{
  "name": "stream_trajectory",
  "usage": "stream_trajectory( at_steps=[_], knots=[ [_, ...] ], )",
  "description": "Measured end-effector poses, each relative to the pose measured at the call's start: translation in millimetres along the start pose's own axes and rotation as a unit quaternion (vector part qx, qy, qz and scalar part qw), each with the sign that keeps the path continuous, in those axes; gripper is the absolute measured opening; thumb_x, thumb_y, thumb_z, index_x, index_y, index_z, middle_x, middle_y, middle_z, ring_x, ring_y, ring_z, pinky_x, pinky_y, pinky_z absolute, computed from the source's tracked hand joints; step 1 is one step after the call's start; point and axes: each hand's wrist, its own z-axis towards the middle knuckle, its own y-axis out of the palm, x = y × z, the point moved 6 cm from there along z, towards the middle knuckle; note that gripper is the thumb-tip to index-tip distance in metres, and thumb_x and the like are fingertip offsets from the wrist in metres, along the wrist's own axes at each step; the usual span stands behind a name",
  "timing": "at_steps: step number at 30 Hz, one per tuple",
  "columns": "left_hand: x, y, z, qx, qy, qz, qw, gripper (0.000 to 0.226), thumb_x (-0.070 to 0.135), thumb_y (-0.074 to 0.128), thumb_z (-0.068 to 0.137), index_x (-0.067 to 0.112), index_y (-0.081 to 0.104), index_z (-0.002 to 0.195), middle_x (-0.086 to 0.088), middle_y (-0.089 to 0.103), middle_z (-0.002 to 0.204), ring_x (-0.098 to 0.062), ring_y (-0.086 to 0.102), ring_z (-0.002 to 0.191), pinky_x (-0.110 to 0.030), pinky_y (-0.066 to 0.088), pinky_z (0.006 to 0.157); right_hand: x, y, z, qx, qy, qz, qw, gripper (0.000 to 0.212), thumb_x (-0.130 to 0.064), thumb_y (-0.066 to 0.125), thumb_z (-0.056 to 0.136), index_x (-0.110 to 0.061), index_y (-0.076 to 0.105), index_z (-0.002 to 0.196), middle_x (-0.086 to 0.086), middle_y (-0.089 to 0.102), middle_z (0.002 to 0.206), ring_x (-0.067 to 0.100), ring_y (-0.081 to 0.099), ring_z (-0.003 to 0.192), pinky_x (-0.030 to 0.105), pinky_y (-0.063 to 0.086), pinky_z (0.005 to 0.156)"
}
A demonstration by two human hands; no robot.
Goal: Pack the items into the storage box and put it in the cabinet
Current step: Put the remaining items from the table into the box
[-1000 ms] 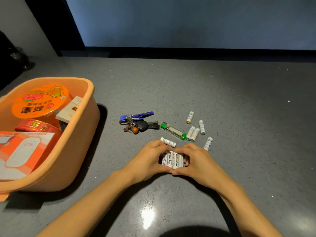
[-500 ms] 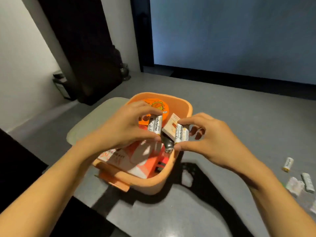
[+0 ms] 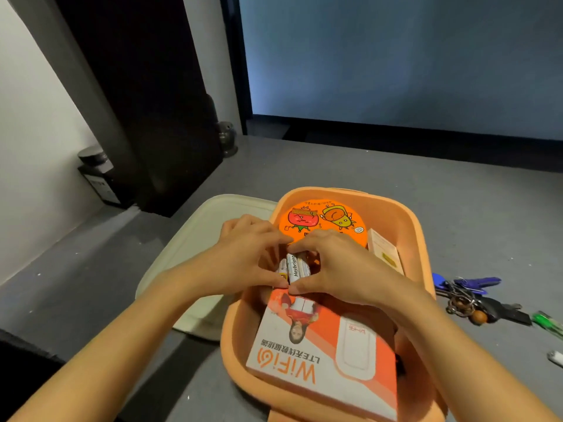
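The orange storage box [image 3: 417,239] stands on the grey table in front of me. Inside lie an orange round tin [image 3: 323,220], a small beige carton [image 3: 384,251] and a white-and-orange WiFi box [image 3: 320,354]. My left hand [image 3: 243,254] and my right hand [image 3: 341,266] meet low inside the box, cupped together around a bundle of white batteries [image 3: 294,268]. To the right of the box, on the table, lie a bunch of keys [image 3: 469,296], a green lighter [image 3: 547,322] and one loose battery [image 3: 555,357].
A pale box lid [image 3: 201,239] lies flat on the table left of the box. A dark panel [image 3: 146,102] and a small black container [image 3: 97,175] stand at the back left. A dark jar [image 3: 228,138] sits by the wall.
Both hands gathered the batteries on the table, carried them left over the box, and have now lowered them inside it. My view swung left with them.
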Motion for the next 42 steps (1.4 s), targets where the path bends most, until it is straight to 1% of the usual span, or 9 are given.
stream_trajectory(
  at_steps=[6, 13, 20, 23, 25, 30, 36, 39, 42],
  knots=[
    [-3.2, -8.9, -2.8, 0.002, 0.017, -0.03, 0.999, 0.064, 0.054, 0.067, 0.07, 0.041, 0.043, 0.128, 0.015, 0.047, 0.123, -0.006, 0.029, 0.114, -0.034, 0.023, 0.102, -0.3, 4.4, 4.6, 0.002, -0.001, 0.02, 1.0, 0.064, -0.044, 0.074, 0.07, -0.026, 0.051, 0.127, -0.004, 0.054, 0.127, 0.014, 0.045, 0.114, 0.028, 0.038, 0.095],
    [39.8, -15.9, 8.2, 0.047, 0.062, -0.047, 0.996, 0.063, 0.047, 0.069, 0.071, 0.037, 0.044, 0.128, 0.011, 0.049, 0.131, -0.009, 0.035, 0.123, -0.034, 0.026, 0.105, 35.9, -34.8, -35.4, 0.092, 0.046, 0.061, 0.993, 0.053, -0.037, 0.077, 0.068, -0.029, 0.059, 0.117, -0.011, 0.057, 0.112, 0.001, 0.048, 0.094, 0.006, 0.035, 0.072],
    [189.2, 22.9, 39.1, 0.052, 0.203, -0.081, 0.974, 0.063, 0.039, 0.07, 0.074, 0.021, 0.047, 0.129, -0.002, 0.053, 0.124, -0.017, 0.043, 0.113, -0.028, 0.03, 0.097, 135.7, -85.0, -174.7, 0.174, 0.185, 0.07, 0.965, 0.047, -0.03, 0.077, 0.07, -0.029, 0.06, 0.113, -0.015, 0.055, 0.104, 0.002, 0.052, 0.097, -0.002, 0.033, 0.072],
    [255.2, 59.5, 52.6, 0.031, 0.232, -0.073, 0.97, 0.064, 0.044, 0.065, 0.077, 0.025, 0.04, 0.133, 0.002, 0.048, 0.128, -0.016, 0.041, 0.117, -0.031, 0.03, 0.1, 185.9, -96.4, -243.6, 0.165, 0.244, 0.025, 0.955, 0.048, -0.031, 0.077, 0.07, -0.028, 0.06, 0.115, -0.012, 0.056, 0.105, 0.005, 0.05, 0.098, 0.008, 0.031, 0.071],
    [290.1, 87.3, 59.6, 0.032, 0.239, -0.056, 0.969, 0.063, 0.045, 0.063, 0.079, 0.025, 0.038, 0.134, 0.004, 0.048, 0.126, -0.015, 0.041, 0.114, -0.029, 0.03, 0.098, 217.9, -100.6, -284.5, 0.143, 0.28, 0.011, 0.949, 0.049, -0.034, 0.075, 0.071, -0.029, 0.058, 0.117, -0.01, 0.057, 0.113, 0.008, 0.05, 0.105, 0.017, 0.031, 0.082],
    [329.6, 163.9, 85.8, 0.01, 0.152, -0.09, 0.984, 0.065, 0.045, 0.062, 0.08, 0.021, 0.038, 0.135, -0.001, 0.044, 0.131, -0.019, 0.042, 0.121, -0.032, 0.033, 0.102, 280.7, -96.8, -352.4, 0.085, 0.333, -0.009, 0.939, 0.056, -0.034, 0.073, 0.073, -0.025, 0.053, 0.124, 0.0, 0.05, 0.119, 0.02, 0.044, 0.114, 0.037, 0.034, 0.1],
    [323.4, 226.1, 106.7, -0.039, 0.013, -0.081, 0.996, 0.084, 0.058, 0.065, 0.07, 0.013, 0.033, 0.133, -0.009, 0.038, 0.127, -0.027, 0.038, 0.12, -0.036, 0.033, 0.103, 318.8, -75.8, -377.8, 0.107, 0.334, 0.059, 0.934, 0.073, -0.034, 0.076, 0.071, -0.026, 0.04, 0.134, -0.003, 0.041, 0.113, 0.013, 0.044, 0.1, 0.025, 0.037, 0.089],
    [330.7, 229.0, 117.1, -0.024, 0.012, -0.065, 0.998, 0.081, 0.06, 0.065, 0.068, 0.014, 0.036, 0.128, -0.008, 0.041, 0.118, -0.026, 0.04, 0.112, -0.037, 0.036, 0.098, 324.3, -71.6, -370.1, 0.137, 0.308, 0.08, 0.938, 0.07, -0.03, 0.076, 0.071, -0.023, 0.043, 0.132, -0.005, 0.041, 0.106, 0.003, 0.045, 0.082, 0.011, 0.031, 0.074],
    [341.3, 228.9, 127.7, -0.018, 0.038, -0.069, 0.997, 0.067, 0.051, 0.068, 0.072, 0.014, 0.041, 0.122, -0.007, 0.043, 0.115, -0.024, 0.043, 0.105, -0.035, 0.039, 0.092, 327.2, -68.9, -359.5, 0.155, 0.29, 0.088, 0.94, 0.068, -0.028, 0.077, 0.071, -0.022, 0.044, 0.131, -0.006, 0.041, 0.104, 0.002, 0.045, 0.079, 0.007, 0.029, 0.072]
  ],
)
